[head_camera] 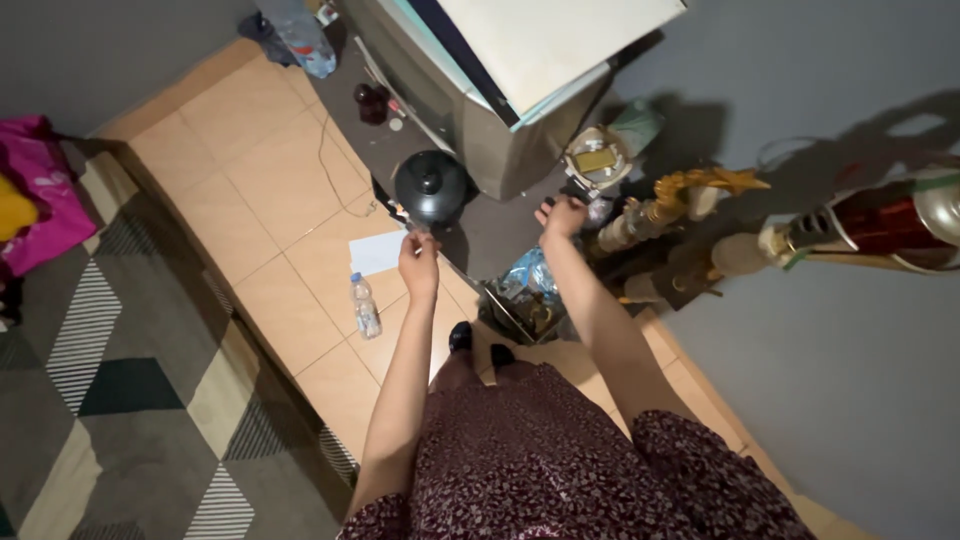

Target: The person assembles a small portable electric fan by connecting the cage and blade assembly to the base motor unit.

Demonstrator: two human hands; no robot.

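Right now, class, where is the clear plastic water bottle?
The plastic water bottle stands on the tiled floor, left of the left hand, just below a white sheet of paper.

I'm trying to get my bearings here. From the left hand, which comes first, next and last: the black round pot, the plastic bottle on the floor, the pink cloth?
Measured from the left hand in the head view:
1. Black round pot, just above the fingertips.
2. Plastic bottle, lying on the tiles, below and left of the hand.
3. Pink cloth, far off at the left edge.
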